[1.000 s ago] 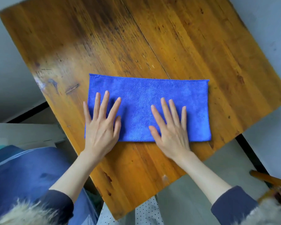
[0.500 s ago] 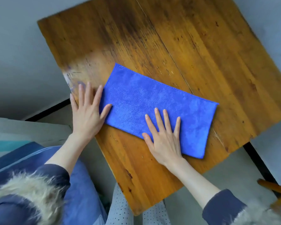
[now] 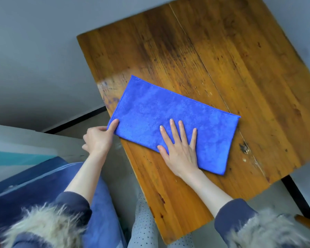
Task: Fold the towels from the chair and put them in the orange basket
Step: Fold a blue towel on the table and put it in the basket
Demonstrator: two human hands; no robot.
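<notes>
Diagonally across the wooden table [image 3: 222, 59] lies the blue towel [image 3: 168, 113], already folded into a long strip, its long axis running from the upper left, at the table's left edge, down to the lower right. The left hand [image 3: 98, 138] sits just off that edge and pinches the strip's near-left corner between thumb and fingers. The right hand [image 3: 181, 149] rests flat, fingers spread, on the near long edge around mid-length, pinning the cloth. Judged from this, the next fold would carry the left end over toward the right. Neither basket nor chair is in view.
</notes>
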